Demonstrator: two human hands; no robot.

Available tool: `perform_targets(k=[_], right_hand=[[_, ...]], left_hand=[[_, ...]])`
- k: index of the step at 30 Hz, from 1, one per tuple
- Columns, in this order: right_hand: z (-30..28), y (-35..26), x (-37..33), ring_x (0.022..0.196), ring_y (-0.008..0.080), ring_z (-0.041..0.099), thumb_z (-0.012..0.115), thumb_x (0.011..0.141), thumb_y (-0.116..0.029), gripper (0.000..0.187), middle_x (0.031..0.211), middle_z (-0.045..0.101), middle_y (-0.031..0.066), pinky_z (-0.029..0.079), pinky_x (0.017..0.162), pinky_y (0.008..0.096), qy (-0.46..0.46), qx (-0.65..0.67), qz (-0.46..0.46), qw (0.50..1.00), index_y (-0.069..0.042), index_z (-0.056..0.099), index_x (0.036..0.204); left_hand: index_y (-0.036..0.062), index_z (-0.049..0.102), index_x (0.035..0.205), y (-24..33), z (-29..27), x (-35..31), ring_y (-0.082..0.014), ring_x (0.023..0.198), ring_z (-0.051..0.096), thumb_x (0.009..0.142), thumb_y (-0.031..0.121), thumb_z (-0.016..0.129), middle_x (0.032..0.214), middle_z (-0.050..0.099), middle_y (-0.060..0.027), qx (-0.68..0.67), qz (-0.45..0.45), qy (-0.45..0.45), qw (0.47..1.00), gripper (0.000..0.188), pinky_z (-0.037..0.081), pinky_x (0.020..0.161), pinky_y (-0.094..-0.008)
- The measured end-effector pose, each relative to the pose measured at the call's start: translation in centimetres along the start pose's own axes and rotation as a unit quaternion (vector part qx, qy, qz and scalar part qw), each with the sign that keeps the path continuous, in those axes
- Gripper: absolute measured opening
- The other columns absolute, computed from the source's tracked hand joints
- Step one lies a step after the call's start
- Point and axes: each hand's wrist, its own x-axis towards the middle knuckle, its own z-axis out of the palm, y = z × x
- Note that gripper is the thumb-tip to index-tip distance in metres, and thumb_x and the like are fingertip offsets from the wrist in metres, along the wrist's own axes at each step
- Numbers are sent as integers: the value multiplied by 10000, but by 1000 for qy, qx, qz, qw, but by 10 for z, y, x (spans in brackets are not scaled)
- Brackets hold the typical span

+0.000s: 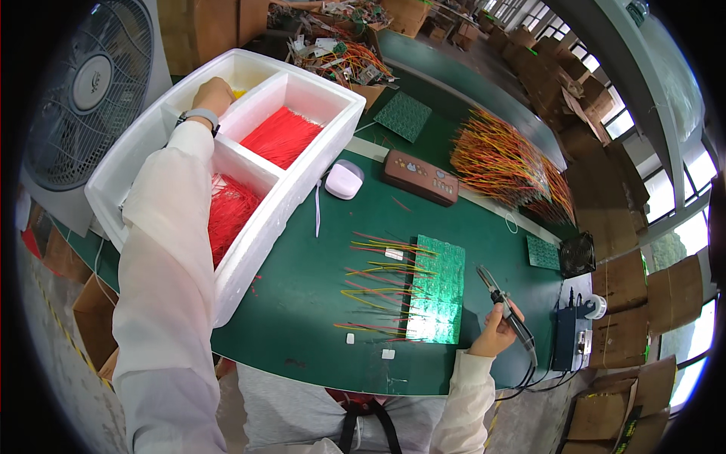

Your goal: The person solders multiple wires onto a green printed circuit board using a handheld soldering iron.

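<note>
My left hand [214,96] reaches into a far compartment of the white foam box [276,178], beside some yellow wires [240,94]. Its fingertips point down and are hidden, so what they hold does not show. My right hand [495,333] is closed around the handle of a soldering iron [511,316], its tip pointing up and away, apart from the board. Left of that hand lies a shiny green circuit board panel [439,291]. Red and yellow wires [370,291] stick out from its left edge in several groups. Red wires [281,136] fill two nearer compartments.
A brown case [420,178] and a pale lilac rounded case [344,180] lie behind the board. At the back right is a large heap of wired pieces [503,163]. A blue soldering station [572,337] stands right, with cables toward the iron. A fan [91,83] stands left.
</note>
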Motion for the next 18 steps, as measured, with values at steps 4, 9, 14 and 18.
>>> perform_targets(k=[4,9,14,18], right_hand=[[1,0,0,639,63,459,551,795,-59,212,827,535,48,366,545,170,-4,-4,-4,1000,-12,471,986],[1,1,-1,646,66,468,545,790,-34,213,840,536,58,373,549,169,6,0,9,1000,-6,471,988],[0,3,0,636,66,471,572,775,-68,224,809,528,44,382,554,172,14,21,-2,1000,-14,487,976],[-4,10,3,769,128,531,562,767,-16,227,894,521,91,448,689,222,4,27,12,1000,6,477,976]], left_hand=[[34,640,709,0,0,-3,-240,678,596,666,129,614,710,621,-134,-13,9,19,1000,108,455,659,-289],[63,650,704,-2,-6,-3,-220,665,595,649,135,638,704,621,-115,-123,55,51,990,91,458,661,-288],[57,644,696,2,-4,-9,-200,636,597,655,108,629,681,621,-100,-90,76,54,992,67,462,629,-280],[48,632,681,5,-2,-8,-187,631,600,644,84,632,675,624,-92,-111,79,57,989,51,464,619,-272]])
